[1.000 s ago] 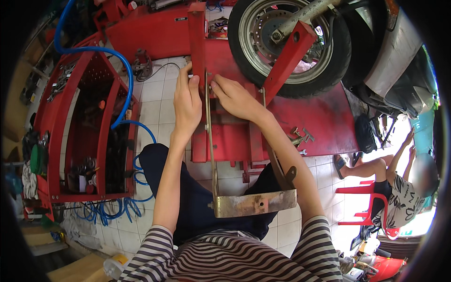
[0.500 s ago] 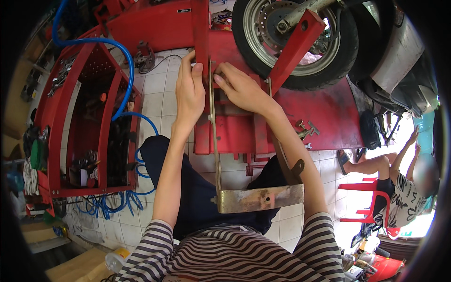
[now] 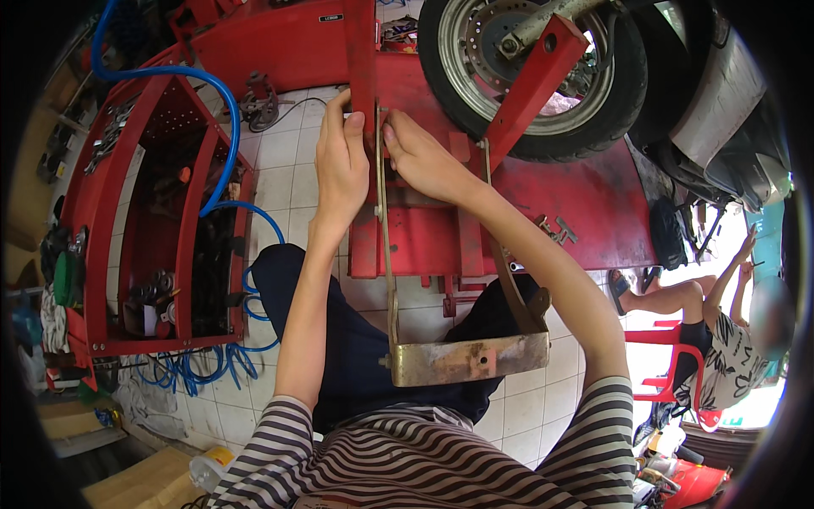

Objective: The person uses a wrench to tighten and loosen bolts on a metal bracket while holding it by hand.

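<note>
As we work at the post [image 3: 361,59]: left hand [image 3: 341,170] sits against its outer side, thumb up, fingers curled round behind it; we can't tell if they grip.
Right hand [image 3: 424,161]: fingers bent in toward the post, by the bracket's top left end; we can't tell whether they pinch anything.
Bracket [image 3: 458,362]: big metal U, left strap [image 3: 384,254] along the post's right side, right strap [image 3: 513,293] up toward the slanted beam [image 3: 530,97], closed end out over our lap.
Drop risk: neither hand supports the closed end; if a top fixing is loose, it could swing down onto our legs [image 3: 292,314].
Pinch risk: our right fingers sit close to strap and post; a sudden twist could trap them.
Fittings [image 3: 555,227]: on the red worktop [image 3: 593,195], just beside our right forearm [image 3: 551,259]; an elbow swing could sweep them off.
Tag [image 3: 331,18]: small, dark, pale lettering, on the red panel [image 3: 263,51].
Shirt [image 3: 725,360]: seated person's, dark print, too small for us to read.
</note>
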The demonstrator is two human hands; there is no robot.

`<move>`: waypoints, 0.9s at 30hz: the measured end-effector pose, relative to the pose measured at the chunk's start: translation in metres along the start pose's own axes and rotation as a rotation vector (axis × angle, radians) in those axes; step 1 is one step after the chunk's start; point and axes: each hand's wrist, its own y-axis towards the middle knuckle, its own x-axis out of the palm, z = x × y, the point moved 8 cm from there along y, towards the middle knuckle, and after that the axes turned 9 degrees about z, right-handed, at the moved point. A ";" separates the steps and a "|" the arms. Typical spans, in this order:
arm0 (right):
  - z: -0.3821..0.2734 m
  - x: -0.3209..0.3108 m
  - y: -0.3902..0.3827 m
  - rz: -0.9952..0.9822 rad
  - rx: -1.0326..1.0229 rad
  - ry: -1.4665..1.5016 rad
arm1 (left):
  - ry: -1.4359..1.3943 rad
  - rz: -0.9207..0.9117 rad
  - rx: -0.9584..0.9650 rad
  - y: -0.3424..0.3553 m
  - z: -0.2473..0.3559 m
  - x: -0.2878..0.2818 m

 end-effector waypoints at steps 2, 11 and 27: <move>-0.002 0.000 -0.003 0.027 -0.007 -0.054 | -0.005 0.001 -0.003 0.000 -0.001 0.000; -0.031 -0.012 -0.007 0.107 -0.027 -0.291 | -0.011 0.003 -0.013 0.000 -0.004 0.000; -0.030 -0.003 -0.005 0.124 -0.202 -0.317 | -0.009 0.032 -0.016 -0.001 -0.011 0.000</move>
